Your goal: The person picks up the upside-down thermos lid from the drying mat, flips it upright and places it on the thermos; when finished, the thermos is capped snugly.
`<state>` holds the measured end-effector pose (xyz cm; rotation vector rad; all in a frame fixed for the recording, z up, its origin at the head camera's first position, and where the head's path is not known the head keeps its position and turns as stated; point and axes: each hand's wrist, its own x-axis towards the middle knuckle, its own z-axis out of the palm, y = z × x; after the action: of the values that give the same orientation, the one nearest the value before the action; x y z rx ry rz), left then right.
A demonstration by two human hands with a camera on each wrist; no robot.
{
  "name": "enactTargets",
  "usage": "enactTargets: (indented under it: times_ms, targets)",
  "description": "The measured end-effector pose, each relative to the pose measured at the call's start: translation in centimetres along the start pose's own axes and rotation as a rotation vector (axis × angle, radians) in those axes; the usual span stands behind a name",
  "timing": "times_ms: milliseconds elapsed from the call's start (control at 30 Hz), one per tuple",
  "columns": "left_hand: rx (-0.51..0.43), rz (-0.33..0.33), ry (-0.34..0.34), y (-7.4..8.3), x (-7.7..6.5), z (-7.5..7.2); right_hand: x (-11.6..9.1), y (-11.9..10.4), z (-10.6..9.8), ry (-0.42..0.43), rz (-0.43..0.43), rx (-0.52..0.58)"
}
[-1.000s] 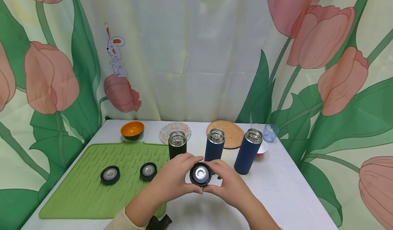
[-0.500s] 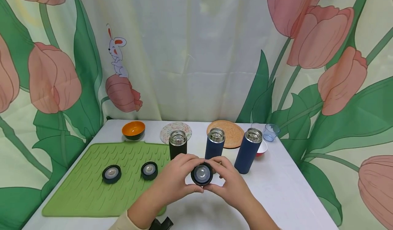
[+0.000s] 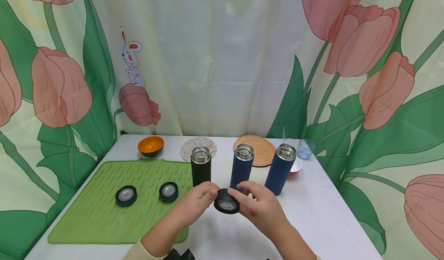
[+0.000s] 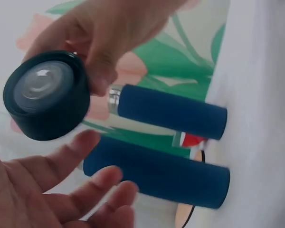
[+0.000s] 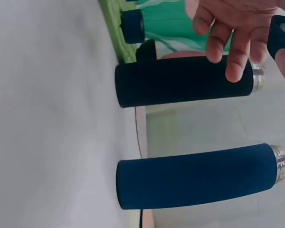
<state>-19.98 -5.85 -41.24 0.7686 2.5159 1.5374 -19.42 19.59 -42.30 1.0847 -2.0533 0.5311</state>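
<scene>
My right hand [image 3: 260, 208] pinches a black bottle lid [image 3: 227, 201] above the table, its pale inner side tilted down towards me. Close beside the lid's left edge is my left hand [image 3: 197, 203]; in the left wrist view its spread fingers [image 4: 71, 190] stand apart from the lid [image 4: 47, 95]. Behind the hands stand a black bottle [image 3: 201, 171] and two blue bottles, the middle one [image 3: 241, 171] and the right one [image 3: 280, 171], all uncapped with bare steel necks. Two more lids, one left [image 3: 126, 196] and one right [image 3: 169, 192], lie inner side up on the green mat [image 3: 86, 221].
At the back are an orange-lined bowl [image 3: 150, 146], a patterned round mat [image 3: 189, 146] and a round wooden board [image 3: 256, 146]. A blue-tinted glass [image 3: 306, 149] and a red-and-white bowl [image 3: 296, 168] stand at the right. A printed curtain [image 3: 222, 78] hangs behind the white table [image 3: 312, 221].
The lid, earlier held between both hands with its inner side facing me, has tipped downward. My left fingers have come off it, while my right hand keeps hold.
</scene>
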Motion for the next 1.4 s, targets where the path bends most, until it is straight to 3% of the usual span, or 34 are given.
enactTargets:
  times_ms: [167, 300, 433, 800, 933, 1067, 1233, 1400]
  targets:
    - [-0.170, -0.089, -0.151, -0.2, 0.1, -0.2, -0.3, 0.1, 0.2, 0.016, -0.072, -0.011]
    - [-0.246, -0.142, -0.206, -0.2, 0.1, -0.1, -0.3, 0.2, 0.7, 0.089, -0.137, -0.031]
    - [-0.255, -0.138, -0.199, -0.2, 0.3, -0.1, 0.1, 0.3, 0.8, 0.130, -0.174, -0.056]
    - [-0.204, -0.058, -0.106, 0.0, 0.2, -0.3, 0.3, 0.3, 0.7, 0.078, -0.138, -0.071]
    - [-0.169, -0.052, -0.033, -0.1, -0.3, 0.2, -0.2, 0.0, 0.8, 0.029, -0.076, -0.044]
    - [-0.118, -0.044, 0.090, 0.2, -0.2, 0.5, -0.5, 0.1, 1.0, 0.040, 0.013, 0.028]
    - [-0.036, -0.056, 0.229, 0.5, -0.5, 0.8, -1.0, -0.1, 1.1, 0.039, 0.247, 0.209]
    - [0.019, -0.027, 0.256, 0.4, -0.7, 0.9, -1.1, -0.5, 0.9, -0.025, 0.445, 0.281]
